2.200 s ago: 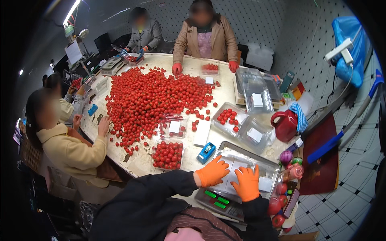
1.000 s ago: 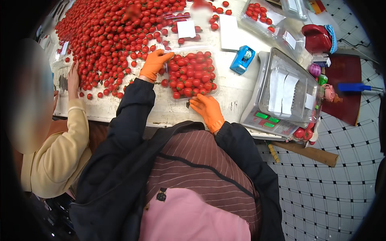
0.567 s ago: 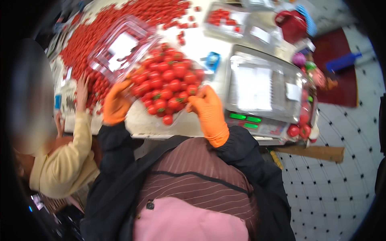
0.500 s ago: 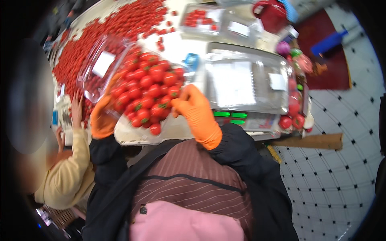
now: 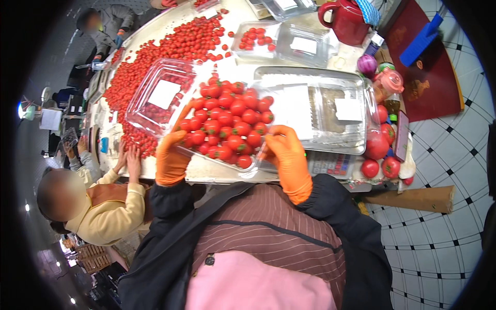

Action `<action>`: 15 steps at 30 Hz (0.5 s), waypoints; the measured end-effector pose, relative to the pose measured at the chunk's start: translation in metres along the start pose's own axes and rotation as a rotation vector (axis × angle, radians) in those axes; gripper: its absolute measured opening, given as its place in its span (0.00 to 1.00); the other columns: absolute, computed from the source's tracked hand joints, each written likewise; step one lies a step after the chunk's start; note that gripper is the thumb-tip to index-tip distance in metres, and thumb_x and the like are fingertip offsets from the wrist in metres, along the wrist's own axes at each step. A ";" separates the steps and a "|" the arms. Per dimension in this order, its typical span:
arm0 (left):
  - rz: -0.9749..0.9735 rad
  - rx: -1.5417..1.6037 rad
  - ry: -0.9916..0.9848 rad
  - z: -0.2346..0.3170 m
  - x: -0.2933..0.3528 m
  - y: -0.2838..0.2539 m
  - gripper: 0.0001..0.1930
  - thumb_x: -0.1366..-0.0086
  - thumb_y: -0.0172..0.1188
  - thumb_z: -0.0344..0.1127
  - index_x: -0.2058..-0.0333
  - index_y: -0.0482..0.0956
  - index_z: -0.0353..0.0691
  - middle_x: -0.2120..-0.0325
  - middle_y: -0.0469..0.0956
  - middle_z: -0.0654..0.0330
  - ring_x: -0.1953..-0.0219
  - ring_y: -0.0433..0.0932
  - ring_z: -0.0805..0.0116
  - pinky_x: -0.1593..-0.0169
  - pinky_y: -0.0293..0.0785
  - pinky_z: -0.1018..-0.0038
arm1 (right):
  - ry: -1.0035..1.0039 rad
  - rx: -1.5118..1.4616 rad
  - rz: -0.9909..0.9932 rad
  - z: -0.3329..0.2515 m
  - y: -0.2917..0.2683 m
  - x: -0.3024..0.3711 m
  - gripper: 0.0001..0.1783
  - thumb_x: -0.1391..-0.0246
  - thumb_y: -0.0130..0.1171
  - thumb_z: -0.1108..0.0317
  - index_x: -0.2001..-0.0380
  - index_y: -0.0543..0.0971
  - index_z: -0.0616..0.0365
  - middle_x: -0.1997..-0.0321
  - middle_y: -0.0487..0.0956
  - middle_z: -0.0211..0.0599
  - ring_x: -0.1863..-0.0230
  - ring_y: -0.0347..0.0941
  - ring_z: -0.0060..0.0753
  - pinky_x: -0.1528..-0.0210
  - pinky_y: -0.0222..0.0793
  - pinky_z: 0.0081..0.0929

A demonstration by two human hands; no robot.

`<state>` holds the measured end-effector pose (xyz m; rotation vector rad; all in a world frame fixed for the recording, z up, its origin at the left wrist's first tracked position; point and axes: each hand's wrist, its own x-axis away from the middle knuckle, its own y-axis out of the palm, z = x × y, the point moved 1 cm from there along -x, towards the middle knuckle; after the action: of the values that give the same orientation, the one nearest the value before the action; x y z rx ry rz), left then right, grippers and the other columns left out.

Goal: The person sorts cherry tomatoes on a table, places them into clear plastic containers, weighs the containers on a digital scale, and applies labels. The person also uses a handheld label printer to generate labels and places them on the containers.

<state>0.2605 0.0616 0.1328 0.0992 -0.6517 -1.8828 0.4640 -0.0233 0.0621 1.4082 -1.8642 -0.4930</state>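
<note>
Between my two orange-gloved hands is a clear plastic clamshell box, heaped with red cherry tomatoes. Its lid, bearing a white label, lies swung back to the left over loose tomatoes. My left hand grips the box's left side, thumb along the front and fingers reaching behind it. At the right front corner, my right hand has its thumb and fingers closed on the rim. Right of the box sits a steel tray, holding a clear container and white sheets, on a scale.
Loose cherry tomatoes spread over the table's far left. Another clamshell with a few tomatoes stands behind. A red pitcher, large tomatoes and an onion are at right. A co-worker's hands rest near the left edge.
The view has shifted. Both my hands and the filled clamshell have moved right, toward the steel tray. The scale's green display, visible before, is now mostly hidden.
</note>
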 end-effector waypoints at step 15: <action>0.044 -0.223 -0.081 0.016 -0.017 -0.014 0.34 0.44 0.56 0.38 0.38 0.61 0.34 0.45 0.67 0.51 0.44 0.69 0.61 0.42 0.66 0.65 | 0.210 -0.277 0.085 0.024 -0.006 -0.012 0.08 0.40 0.49 0.68 0.59 0.70 0.58 0.70 0.73 0.31 0.70 0.73 0.27 0.61 0.73 0.31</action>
<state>0.2499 0.0866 0.1352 -0.1345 -0.4902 -1.9113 0.4510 -0.0169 0.0385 1.1458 -1.6116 -0.5180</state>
